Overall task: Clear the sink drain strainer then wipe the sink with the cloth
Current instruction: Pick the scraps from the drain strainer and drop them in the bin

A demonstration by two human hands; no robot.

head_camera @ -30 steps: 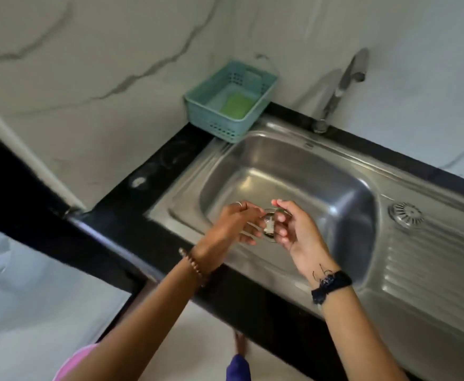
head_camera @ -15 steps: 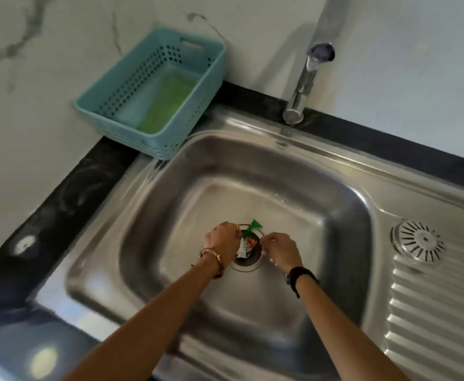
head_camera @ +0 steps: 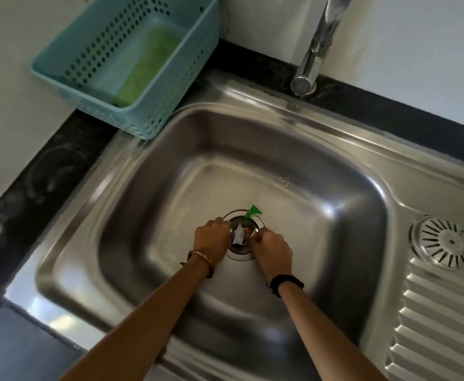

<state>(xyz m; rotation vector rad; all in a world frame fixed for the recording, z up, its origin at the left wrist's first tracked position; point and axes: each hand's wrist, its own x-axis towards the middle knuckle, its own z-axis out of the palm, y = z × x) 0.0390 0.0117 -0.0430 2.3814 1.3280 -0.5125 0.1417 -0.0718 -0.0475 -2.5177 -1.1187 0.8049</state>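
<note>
At the bottom of a steel sink (head_camera: 148, 215), dead centre of the view, two bare hands meet over the drain. The left hand (head_camera: 211, 240), with a bead bracelet at the wrist, curls its fingers onto the strainer (head_camera: 241, 244) at its 9 o'clock edge; the right hand (head_camera: 273, 250), with a black band at the wrist, is curled at the 3 o'clock edge and seems to pinch the rim. Gripping from opposite sides looks meant to lift the strainer out level, so its load does not spill back into the drain. That load is scraps (head_camera: 240, 235) of pale and reddish wrapper, with a green piece (head_camera: 253, 211) sticking up at 12 o'clock. The strainer sits in the drain hole, not visibly raised, so clearing it looks barely begun. The cloth (head_camera: 149, 67), bright green, lies folded in a teal basket (head_camera: 60, 64) at 10 o'clock from the hands, on the counter's back corner, well apart from the hands and presumably waiting for the wiping step. A chrome tap (head_camera: 314, 50) rises at 1 o'clock, no water running. At 3 o'clock the sink's ribbed draining board (head_camera: 445, 325) carries a round slotted cover (head_camera: 445, 243). The basin looks dull and smooth, with a few droplets near its far wall. A black stone counter (head_camera: 32, 188) frames the sink, and pale walls stand behind.
</note>
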